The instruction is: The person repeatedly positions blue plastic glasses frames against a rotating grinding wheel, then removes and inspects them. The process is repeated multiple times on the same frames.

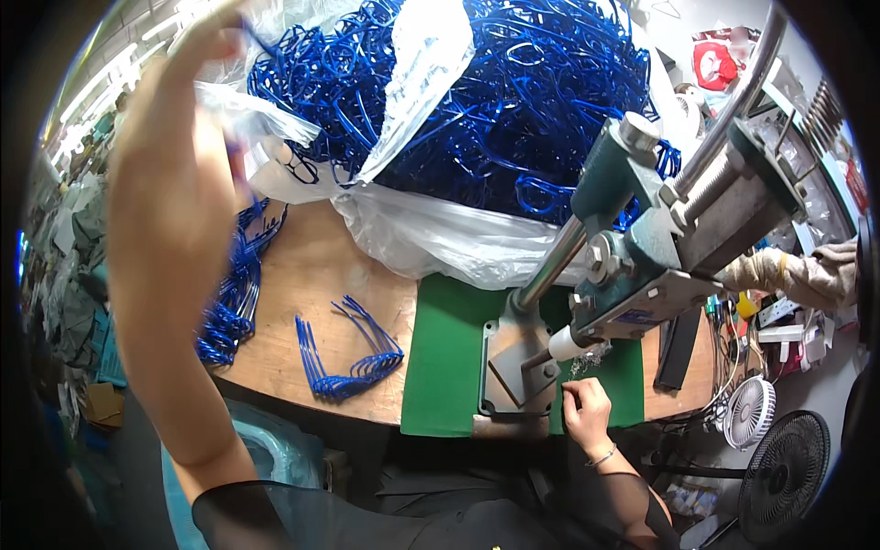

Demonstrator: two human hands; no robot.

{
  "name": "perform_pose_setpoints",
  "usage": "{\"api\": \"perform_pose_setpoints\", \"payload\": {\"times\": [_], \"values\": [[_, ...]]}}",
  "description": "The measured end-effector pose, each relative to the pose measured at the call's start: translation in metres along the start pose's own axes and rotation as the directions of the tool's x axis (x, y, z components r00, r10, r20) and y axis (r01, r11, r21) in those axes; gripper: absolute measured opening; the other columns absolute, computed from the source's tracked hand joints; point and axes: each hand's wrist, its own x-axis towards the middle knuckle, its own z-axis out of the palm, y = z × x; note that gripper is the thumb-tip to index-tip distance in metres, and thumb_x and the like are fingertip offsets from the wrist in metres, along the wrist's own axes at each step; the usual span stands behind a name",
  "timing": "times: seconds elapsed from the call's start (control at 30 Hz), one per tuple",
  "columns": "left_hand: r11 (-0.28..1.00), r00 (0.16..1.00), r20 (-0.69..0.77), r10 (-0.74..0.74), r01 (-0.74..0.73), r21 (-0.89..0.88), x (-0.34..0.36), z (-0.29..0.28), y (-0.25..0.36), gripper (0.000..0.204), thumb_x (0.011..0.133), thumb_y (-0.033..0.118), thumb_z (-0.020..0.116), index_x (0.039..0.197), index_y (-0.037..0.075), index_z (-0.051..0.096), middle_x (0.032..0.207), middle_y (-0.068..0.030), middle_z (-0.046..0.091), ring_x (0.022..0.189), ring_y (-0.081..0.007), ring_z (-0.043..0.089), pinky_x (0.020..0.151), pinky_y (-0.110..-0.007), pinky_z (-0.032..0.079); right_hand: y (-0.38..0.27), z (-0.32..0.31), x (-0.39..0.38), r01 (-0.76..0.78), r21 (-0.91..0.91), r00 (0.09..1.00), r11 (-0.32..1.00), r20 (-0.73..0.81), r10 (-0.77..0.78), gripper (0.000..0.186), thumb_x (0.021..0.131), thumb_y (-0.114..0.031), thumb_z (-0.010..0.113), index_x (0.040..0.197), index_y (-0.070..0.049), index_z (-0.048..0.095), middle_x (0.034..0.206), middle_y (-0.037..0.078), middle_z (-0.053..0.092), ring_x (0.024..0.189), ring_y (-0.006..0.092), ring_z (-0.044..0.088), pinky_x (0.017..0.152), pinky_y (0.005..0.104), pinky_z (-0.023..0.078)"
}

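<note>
My left arm reaches up the left side, and my left hand (213,46) is raised beside the bag of blue plastic eyeglass frames (513,92); motion smears its fingers. Low on the right, my right hand (588,410) rests at the edge of the green mat (442,367) with curled fingers, close to the base of a hand press (522,367). Whatever those fingers may hold is hidden. A small nested group of blue eyeglass frames (353,378) lies on the wooden table left of the mat. Farther left, partly behind my arm, sits a longer row of frames (240,298).
White plastic sheeting (431,234) hangs over the table's back. The press's lever (733,101) slants up at the right, with a cloth-wrapped handle (788,275) nearby. Two fans (784,472) and cables stand at the right. A teal plastic-covered seat (266,449) is below the table.
</note>
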Motion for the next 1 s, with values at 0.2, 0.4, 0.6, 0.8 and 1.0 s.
{"api": "perform_pose_setpoints", "payload": {"times": [0.2,0.4,0.6,0.8,1.0], "values": [[0.853,0.873,0.407,-0.269,0.412,-0.32,-0.086,0.029,0.053,0.024,0.073,-0.009,0.055,0.096,0.001,0.057,0.093,-0.007,0.052,0.065,-0.0071,0.054,0.054,-0.019,0.042,-0.005,-0.016,0.013,0.038,-0.038,0.96,0.999,0.279,-0.026,0.037,0.078,-0.016,0.065,0.11,0.0,0.056,0.107,0.015,0.054,0.096,0.0316,0.056,0.08,0.0359,0.048],[0.933,0.882,0.396,-0.256,0.118,0.341,-0.15,0.048,0.025,0.018,0.088,0.007,0.05,0.082,-0.006,0.061,0.124,-0.0143,0.054,0.097,-0.0288,0.06,0.079,-0.035,0.047,-0.022,-0.021,-0.004,0.159,-0.217,0.936,0.963,0.343,-0.077,0.042,0.076,-0.012,0.064,0.114,0.003,0.052,0.113,0.017,0.05,0.096,0.033,0.049,0.084,0.037,0.043],[0.098,0.492,0.68,-0.543,0.842,-0.53,-0.17,0.071,0.069,0.013,0.094,0.016,0.044,0.095,0.003,0.046,0.078,-0.0116,0.059,0.05,-0.0069,0.047,0.048,-0.018,0.04,-0.007,-0.05,0.022,-0.013,-0.119,0.982,0.993,0.188,0.036,0.025,0.078,-0.014,0.064,0.1,-0.003,0.058,0.096,0.013,0.057,0.091,0.0284,0.054,0.081,0.035,0.044],[-0.268,0.6,0.627,-0.496,0.581,-0.768,-0.189,0.089,0.099,0.041,0.085,0.016,0.059,0.111,-0.001,0.032,0.095,-0.024,0.062,0.043,-0.0114,0.052,0.058,-0.023,0.048,0.004,-0.006,-0.011,-0.285,0.095,0.951,0.954,0.151,0.269,0.007,0.076,-0.007,0.065,0.078,-0.003,0.059,0.073,0.008,0.054,0.069,0.0223,0.053,0.062,0.0313,0.043],[-0.199,0.601,0.544,-0.585,0.545,-0.815,-0.184,0.115,0.13,0.077,0.087,0.021,0.059,0.14,0.007,0.005,0.107,-0.0183,0.056,0.051,-0.0076,0.05,0.063,-0.024,0.048,0.004,-0.008,-0.002,-0.203,0.012,0.957,0.979,0.215,0.196,0.007,0.075,-0.007,0.066,0.077,-0.004,0.06,0.072,0.007,0.055,0.069,0.0218,0.053,0.062,0.0313,0.043]]}}
